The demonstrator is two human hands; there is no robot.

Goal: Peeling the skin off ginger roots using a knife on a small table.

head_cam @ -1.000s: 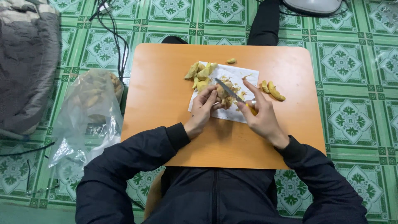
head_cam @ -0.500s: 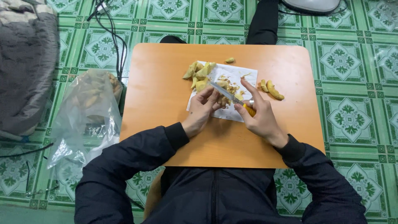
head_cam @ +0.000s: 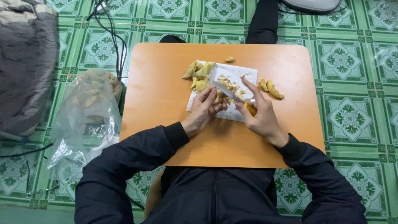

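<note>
Knife [head_cam: 229, 93] up top here in the head view, its blade angled up and to the left over the white paper sheet [head_cam: 242, 74], its yellow handle buried in the right hand [head_cam: 259, 116], which is closed around it with the index finger stretched out along the top. The left hand [head_cam: 203, 111] is curled narrow, fingertips pinching a small yellowish piece [head_cam: 218, 96] right under the blade, though the piece is mostly hidden by the fingers. Both hands sit just beside each other at the near edge of the sheet. The sheet lies near the middle of the orange table [head_cam: 157, 103], towards its far edge. Beyond the blade, a heap of cut chunks [head_cam: 199, 74] at the sheet's far left corner; two curved peeled pieces [head_cam: 271, 88] lie on bare wood just right of the sheet. Plenty of open tabletop to the left and along the near edge, between the forearms. Off the table's left edge, a clear plastic bag [head_cam: 89, 112] on the green tiled floor [head_cam: 352, 70], with a grey blanket [head_cam: 25, 62] further left.
</note>
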